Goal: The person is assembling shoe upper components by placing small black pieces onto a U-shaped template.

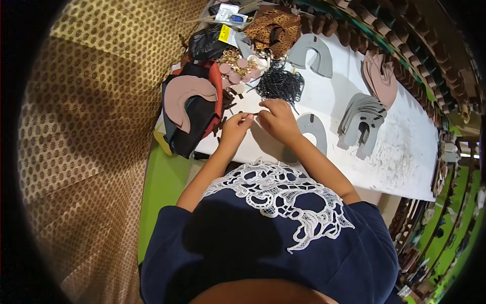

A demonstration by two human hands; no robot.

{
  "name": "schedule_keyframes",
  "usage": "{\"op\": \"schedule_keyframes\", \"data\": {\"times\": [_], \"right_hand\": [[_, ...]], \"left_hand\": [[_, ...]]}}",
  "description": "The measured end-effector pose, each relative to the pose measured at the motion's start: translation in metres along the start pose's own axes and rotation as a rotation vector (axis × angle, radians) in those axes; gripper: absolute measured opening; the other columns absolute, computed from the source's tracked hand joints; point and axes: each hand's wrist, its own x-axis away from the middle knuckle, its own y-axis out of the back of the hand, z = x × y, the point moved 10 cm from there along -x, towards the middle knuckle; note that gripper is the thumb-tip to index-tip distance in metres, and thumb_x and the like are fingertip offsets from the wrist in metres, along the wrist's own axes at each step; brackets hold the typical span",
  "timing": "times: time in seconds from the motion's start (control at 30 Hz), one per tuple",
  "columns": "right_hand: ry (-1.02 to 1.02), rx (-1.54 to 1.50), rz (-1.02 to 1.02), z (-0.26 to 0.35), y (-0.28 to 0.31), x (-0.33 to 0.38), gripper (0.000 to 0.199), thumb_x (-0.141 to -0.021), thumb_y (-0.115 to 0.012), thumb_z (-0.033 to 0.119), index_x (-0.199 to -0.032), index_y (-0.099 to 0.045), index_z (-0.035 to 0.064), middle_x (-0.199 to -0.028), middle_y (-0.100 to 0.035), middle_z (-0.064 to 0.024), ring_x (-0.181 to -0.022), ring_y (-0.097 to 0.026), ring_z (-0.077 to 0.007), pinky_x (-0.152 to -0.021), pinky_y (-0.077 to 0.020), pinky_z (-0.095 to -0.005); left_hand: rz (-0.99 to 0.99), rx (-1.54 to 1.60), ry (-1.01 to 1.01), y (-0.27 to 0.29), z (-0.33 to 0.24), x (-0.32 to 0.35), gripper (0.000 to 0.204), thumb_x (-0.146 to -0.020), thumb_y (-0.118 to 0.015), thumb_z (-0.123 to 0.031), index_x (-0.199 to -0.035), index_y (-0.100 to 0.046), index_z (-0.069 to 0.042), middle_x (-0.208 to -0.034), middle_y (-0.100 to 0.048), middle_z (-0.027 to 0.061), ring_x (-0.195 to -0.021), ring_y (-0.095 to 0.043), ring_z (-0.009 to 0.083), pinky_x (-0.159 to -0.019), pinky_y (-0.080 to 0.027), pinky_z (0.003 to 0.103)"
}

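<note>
Taking the black strand bundle [281, 85] as landmark, I see pink curved pieces [176, 96] well to its left, then a black plastic bag [206, 43] behind and left of it, contents hidden. Just in front of the bundle, I have the left hand [235, 129] pinching what looks like a small dark strip [256, 114]; the right hand [277, 121] bends over its far end, grip unclear. I judge the step as fine two-handed work on the strip, calling next for steady fingertips. Right of the bundle sits a grey stack [356, 115].

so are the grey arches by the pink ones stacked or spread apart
Stacked, slightly fanned: the grey arches overlap, with several curved edges showing one behind another.
</note>
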Motion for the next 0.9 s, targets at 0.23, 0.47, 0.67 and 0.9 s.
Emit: {"op": "schedule_keyframes", "data": {"times": [0.23, 0.47, 0.67, 0.9], "right_hand": [[-0.223, -0.009, -0.07, -0.024, 0.045, 0.042, 0.019, -0.071, -0.071, 0.017, -0.087, -0.063, 0.0095, -0.104, -0.058, -0.0079, -0.099, -0.054, -0.028, -0.086, -0.042, -0.0408], [-0.38, -0.063, -0.024, -0.055, 0.063, 0.098, 0.016, -0.071, -0.072, 0.022, -0.08, -0.069, 0.009, -0.105, -0.06, -0.006, -0.104, -0.052, -0.029, -0.09, -0.0398, -0.0414], [-0.551, -0.142, -0.025, -0.072, 0.078, 0.151, 0.009, -0.071, -0.068, 0.016, -0.077, -0.068, 0.0091, -0.105, -0.06, -0.0063, -0.107, -0.05, -0.0296, -0.092, -0.038, -0.0413], [-0.744, -0.123, -0.112, -0.097, 0.088, 0.197, 0.011, -0.073, -0.067, 0.015, -0.079, -0.068, 0.0058, -0.099, -0.06, -0.0111, -0.095, -0.056, -0.0306, -0.083, -0.0436, -0.0395]], "left_hand": [[0.057, 0.092, 0.041, -0.048, -0.017, 0.013, 0.025, -0.087, -0.061, -0.022, -0.095, -0.064, 0.002, -0.086, -0.062, 0.0047, -0.075, -0.056, 0.0106, -0.068, -0.048, 0.024], [0.174, -0.216, -0.343, -0.102, -0.027, 0.02, 0.019, -0.083, -0.065, -0.017, -0.092, -0.068, 0.0, -0.112, -0.054, 0.0091, -0.09, -0.058, 0.0134, -0.072, -0.048, 0.024], [0.189, -0.268, -0.379, -0.144, -0.029, 0.034, 0.017, -0.08, -0.067, -0.017, -0.089, -0.069, -0.002, -0.114, -0.054, 0.0106, -0.1, -0.056, 0.0174, -0.076, -0.048, 0.029], [0.191, -0.402, -0.499, -0.182, -0.038, 0.043, 0.018, -0.081, -0.065, -0.019, -0.092, -0.069, -0.005, -0.112, -0.056, 0.0146, -0.1, -0.056, 0.0278, -0.081, -0.046, 0.034]]}}
